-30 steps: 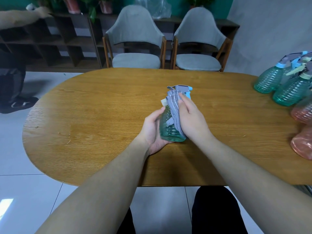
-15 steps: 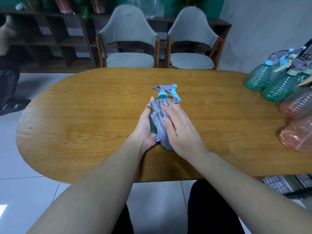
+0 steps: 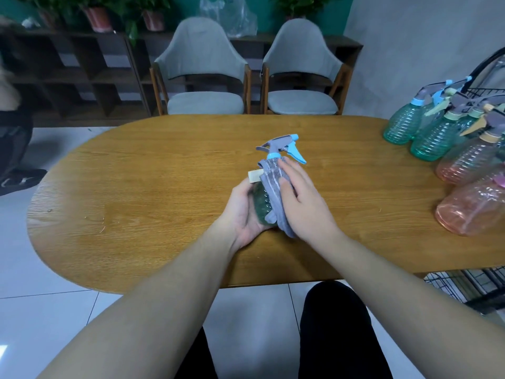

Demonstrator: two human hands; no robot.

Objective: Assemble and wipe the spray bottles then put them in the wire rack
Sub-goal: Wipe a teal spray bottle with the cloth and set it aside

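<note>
**Green bottle under the cloth, mid-table**

I see the green spray bottle (image 3: 261,205) over the middle of the wooden table (image 3: 142,203). My left hand (image 3: 243,214) cups and grips its body. My right hand (image 3: 302,203) presses the grey cloth (image 3: 273,192) flat on it. More bottles (image 3: 437,138) lie far right, beside the wire rack (image 3: 489,91)

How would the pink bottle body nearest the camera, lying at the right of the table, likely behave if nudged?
The pink bottle body looks thin, clear and empty, so probably light and easy to shove. It lies on its side on the smooth wooden table, and its rounded, ribbed shape suggests it may roll. No sprayer head shows on it to stop that.
</note>
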